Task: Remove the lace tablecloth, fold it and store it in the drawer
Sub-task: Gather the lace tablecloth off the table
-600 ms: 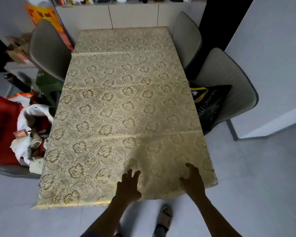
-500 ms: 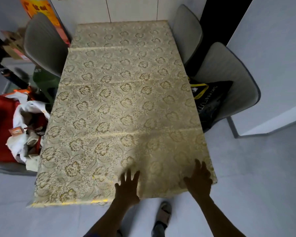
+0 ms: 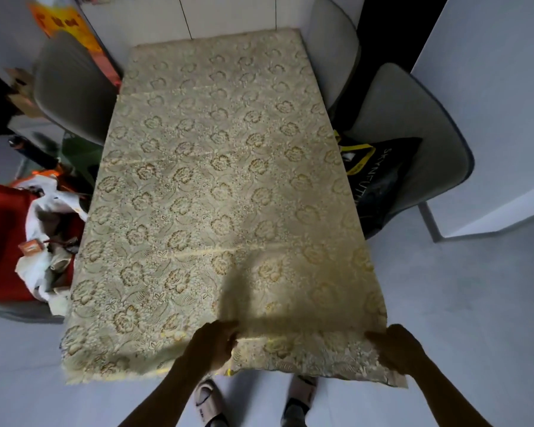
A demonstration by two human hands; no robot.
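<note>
**Tight little dining corner**

Pale grey floor [image 3: 475,303], white wall [image 3: 490,103] on the right, white cabinets [image 3: 228,20] at the back. Grey chairs [image 3: 71,87] squeeze in on both sides, one holding a black bag [image 3: 379,177]. Lighting's pretty dim.

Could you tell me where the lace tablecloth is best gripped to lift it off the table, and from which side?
Probably along the near hem of the lace tablecloth, from the person's side: that edge overhangs the table freely. The left hand and right hand already pinch it there, near the middle and at the right corner; the left corner hangs unheld.
</note>
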